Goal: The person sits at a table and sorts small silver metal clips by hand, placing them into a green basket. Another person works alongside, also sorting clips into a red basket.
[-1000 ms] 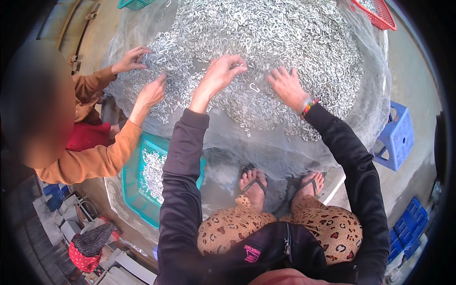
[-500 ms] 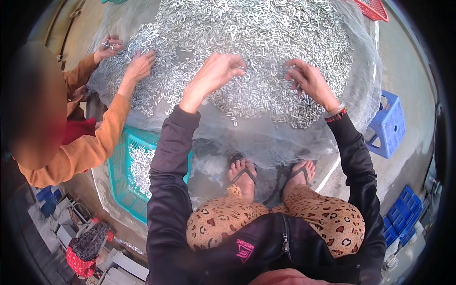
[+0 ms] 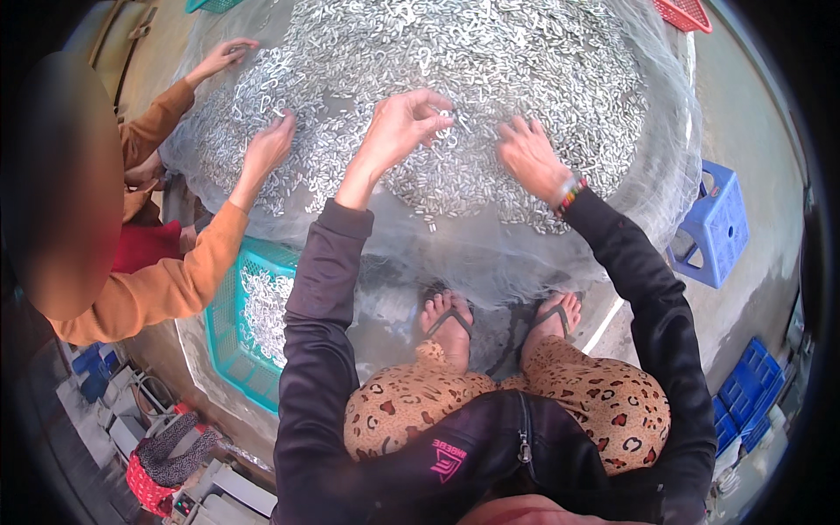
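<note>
Small silvery metal pieces (image 3: 525,52), many short and rounded and some bent into hooks, lie in a broad heap on a sheer net (image 3: 647,223). My left hand (image 3: 404,127) hovers over the near middle of the heap, thumb and fingers closed on a few silvery hooks (image 3: 446,131). To its right, my right hand (image 3: 532,159) reaches palm down onto the pieces. Its fingers are apart, and I see nothing held in them. A co-worker's two hands are at the heap's left side, one (image 3: 269,149) over the pieces and the other (image 3: 223,59) farther back.
A green plastic basket (image 3: 236,372) holding white hooked pieces stands below the heap, left of my legs. A blue stool (image 3: 722,223) is at the right. A red basket (image 3: 687,16) shows at the far right corner, and blue crates (image 3: 748,394) lie lower right.
My right hand has moved left and lowered onto the heap. My left hand stays nearly in place. The co-worker's nearer hand shifted right; the other moved farther back.
</note>
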Demonstrator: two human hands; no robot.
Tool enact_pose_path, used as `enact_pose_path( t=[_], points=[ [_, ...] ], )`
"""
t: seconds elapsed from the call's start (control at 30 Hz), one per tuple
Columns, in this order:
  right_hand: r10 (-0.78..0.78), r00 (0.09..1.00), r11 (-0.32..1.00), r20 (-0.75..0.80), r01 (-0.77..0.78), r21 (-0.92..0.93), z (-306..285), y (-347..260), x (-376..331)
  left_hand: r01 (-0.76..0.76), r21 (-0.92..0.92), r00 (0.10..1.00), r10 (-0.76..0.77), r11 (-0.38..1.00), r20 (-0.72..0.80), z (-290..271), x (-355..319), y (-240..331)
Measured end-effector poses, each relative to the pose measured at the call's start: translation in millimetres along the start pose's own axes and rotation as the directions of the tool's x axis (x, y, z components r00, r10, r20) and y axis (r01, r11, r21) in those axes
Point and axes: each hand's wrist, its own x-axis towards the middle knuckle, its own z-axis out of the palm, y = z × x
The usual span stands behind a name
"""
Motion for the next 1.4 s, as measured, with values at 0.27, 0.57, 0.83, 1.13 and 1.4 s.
enact_pose_path(
  t=[0.27,0.57,0.83,1.13,1.4],
  points=[
    [0.329,0.929,0.338,0.17,-0.284,0.897,-25,21,-40,0.136,-0.366,0.987,-0.159,0.921,-0.034,-5,-5,-22],
    [0.068,0.967,-0.817,0.247,-0.088,0.57,-27,14,-38,0.138,-0.723,0.99,-0.123,0.677,0.073,40,-15,-22],
    [0.018,0.938,-0.786,0.347,-0.201,0.584,-47,4,-27,-0.134,-0.267,0.99,0.115,0.954,-0.086,54,-13,13],
    [0.008,0.929,-0.627,0.37,-0.283,0.725,-59,13,-30,-0.435,0.318,0.888,0.459,0.842,-0.001,42,-35,52],
    [0.159,0.924,-0.673,0.347,-0.155,0.723,-75,13,-30,-0.397,0.441,0.842,0.511,0.805,-0.176,50,-36,65]
  ],
)
